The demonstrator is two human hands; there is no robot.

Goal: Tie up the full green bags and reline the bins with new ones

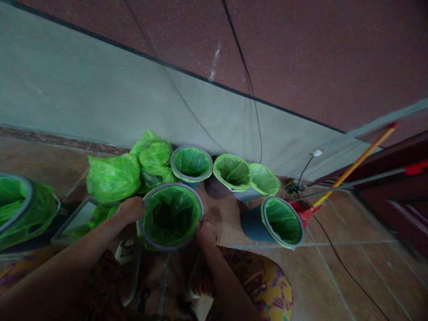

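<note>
A trash bin [171, 244] with a grey rim and a green bag lining it stands between my two hands, its mouth facing up. My left hand [132, 209] grips the rim on the left side, fingers curled around it. On the right side my right hand [206, 232] holds the same rim, its fingers closed at the edge. The green liner [172, 200] is folded over the inside wall, and the bottom of the bin is dark. Just behind it sits another lined bin [191, 148] with a grey rim.
Filled green bags [113, 176] lie against the wall at left, near a shallow tray [75, 218]. A large lined bin [20, 214] is at far left. Lined bins [230, 171] stand at right, one tilted blue bin [256, 224] among them. A yellow pole [357, 162] leans right; a cable [337, 252] crosses the floor.
</note>
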